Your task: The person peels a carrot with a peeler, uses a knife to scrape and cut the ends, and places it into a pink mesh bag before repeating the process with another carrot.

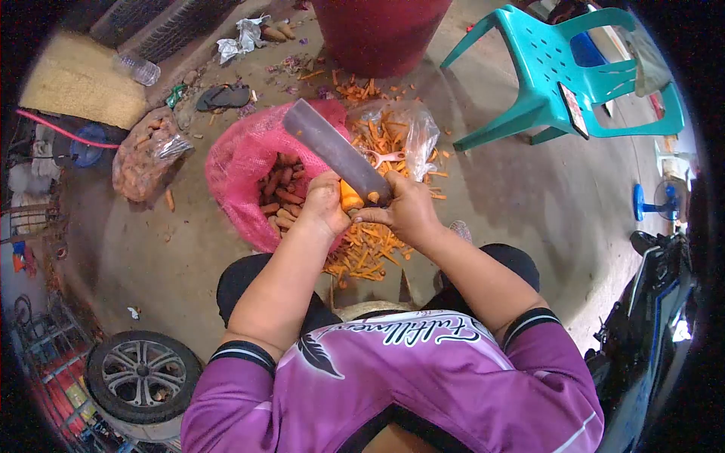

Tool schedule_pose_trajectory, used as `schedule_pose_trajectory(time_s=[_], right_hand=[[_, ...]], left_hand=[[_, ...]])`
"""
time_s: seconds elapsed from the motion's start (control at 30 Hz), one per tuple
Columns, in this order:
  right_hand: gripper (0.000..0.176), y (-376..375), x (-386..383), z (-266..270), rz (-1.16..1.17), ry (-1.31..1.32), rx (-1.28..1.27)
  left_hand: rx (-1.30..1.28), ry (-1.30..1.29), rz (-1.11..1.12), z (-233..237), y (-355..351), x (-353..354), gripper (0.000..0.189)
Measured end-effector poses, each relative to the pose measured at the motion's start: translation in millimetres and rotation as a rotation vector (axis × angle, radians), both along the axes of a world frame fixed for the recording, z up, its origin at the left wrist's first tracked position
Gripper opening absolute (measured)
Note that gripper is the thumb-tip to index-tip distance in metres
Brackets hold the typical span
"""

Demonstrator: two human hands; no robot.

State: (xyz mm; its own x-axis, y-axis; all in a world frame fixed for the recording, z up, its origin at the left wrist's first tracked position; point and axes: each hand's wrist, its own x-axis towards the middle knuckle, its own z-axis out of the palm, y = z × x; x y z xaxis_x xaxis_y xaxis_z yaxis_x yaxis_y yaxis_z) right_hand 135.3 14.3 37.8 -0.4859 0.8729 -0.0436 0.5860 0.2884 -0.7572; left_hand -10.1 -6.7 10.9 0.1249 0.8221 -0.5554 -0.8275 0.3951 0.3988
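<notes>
In the head view, my left hand (325, 202) is closed around a peeled orange carrot (350, 196). My right hand (411, 211) grips a broad knife (328, 147); its handle is hidden by my fingers. The dark blade slants up to the left, passing over the carrot, and a small carrot end (373, 197) shows against it. Below and beyond my hands lie many orange carrot peelings (366, 249). A pale pink peeler (388, 157) rests among strips on a clear plastic bag (421, 134). To the left, a pink mesh sack (230, 177) holds unpeeled, reddish-brown roots (283, 189).
A dark red tub (381, 38) stands ahead. At right is a teal plastic chair (529, 83) with a phone (572, 109) on it. Left are a filled clear bag (147, 155), a sandal (223, 97) and a wheel (143, 374). A motorbike (642, 317) stands far right.
</notes>
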Motion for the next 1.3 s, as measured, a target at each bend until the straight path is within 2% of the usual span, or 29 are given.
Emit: schedule_pose_trajectory(time_s=[0.13, 0.2, 0.27, 0.43, 0.53, 0.6, 0.63, 0.73, 0.77, 0.87, 0.97, 1.07, 1.17, 1.3], right_hand=[[0.055, 1, 1, 3, 0.045, -0.106, 0.081], [0.055, -4, -1, 0, 0.017, -0.089, 0.04], [0.054, -8, -2, -6, -0.002, -0.087, 0.01], [0.051, -8, -4, -11, 0.022, -0.112, -0.008], [0.055, 7, 2, -34, 0.073, 0.142, -0.262], [0.051, 23, 9, -20, 0.002, 0.258, -0.615], [0.049, 27, 13, -13, -0.033, 0.317, -0.792], [0.043, 29, 20, -8, -0.083, 0.601, -1.017], [0.04, 29, 21, -8, -0.123, 0.569, -1.069], [0.047, 24, 23, -17, 0.019, 0.57, -0.948], [0.054, 27, 22, -15, 0.041, 0.281, -0.717], [0.057, 26, 23, -17, 0.105, 0.213, -0.488], [0.057, 24, 22, -14, 0.137, 0.172, -0.36], [0.056, 23, 21, -26, 0.192, 0.217, -0.342]], left_hand=[[-0.11, 0.011, 0.048, 6, 1, 5, 0.023], [-0.224, 0.026, 0.105, 7, 4, 10, 0.022], [-0.263, 0.054, 0.066, 5, 2, 10, 0.024], [-0.228, 0.023, 0.031, -22, -1, 3, 0.028], [-0.182, 0.017, -0.04, -20, 1, 3, 0.036], [-0.187, 0.038, -0.121, 9, 0, 7, 0.043], [-0.231, 0.358, -0.093, 3, -2, 4, 0.056], [0.336, 1.391, 0.015, -5, -2, 3, 0.05], [0.544, 1.726, 0.06, -5, -3, 2, 0.051], [0.758, 1.404, -0.352, 35, -8, 9, 0.045], [0.645, 1.703, -0.473, 22, -11, 8, 0.035], [0.642, 1.723, -0.438, 26, -14, 10, 0.024], [0.644, 1.76, -0.486, 25, -16, 7, 0.021], [0.579, 1.627, -0.676, 34, -17, 4, 0.017]])
